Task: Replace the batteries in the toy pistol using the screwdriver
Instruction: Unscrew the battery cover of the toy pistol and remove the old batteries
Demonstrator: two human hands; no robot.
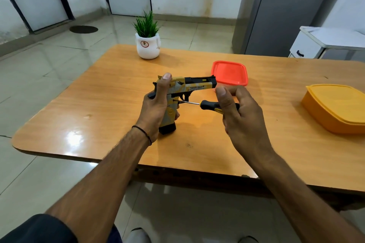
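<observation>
A yellow, grey and black toy pistol (pixel 194 86) stands upright on its black magazine base on the wooden table (pixel 98 104), barrel pointing right. My left hand (pixel 156 108) grips its handle from behind, thumb up on the rear of the slide. My right hand (pixel 237 116) holds the black-and-yellow handle of a screwdriver (pixel 207 104). Its thin metal shaft runs left, and the tip touches the upper side of the grip just below the trigger.
An orange-red lid (pixel 230 73) lies just behind the barrel. A yellow lidded container (pixel 337 108) sits at the right edge. A small plant in a white pot (pixel 147 44) stands at the far side. A white cabinet (pixel 320 43) is beyond the table's right.
</observation>
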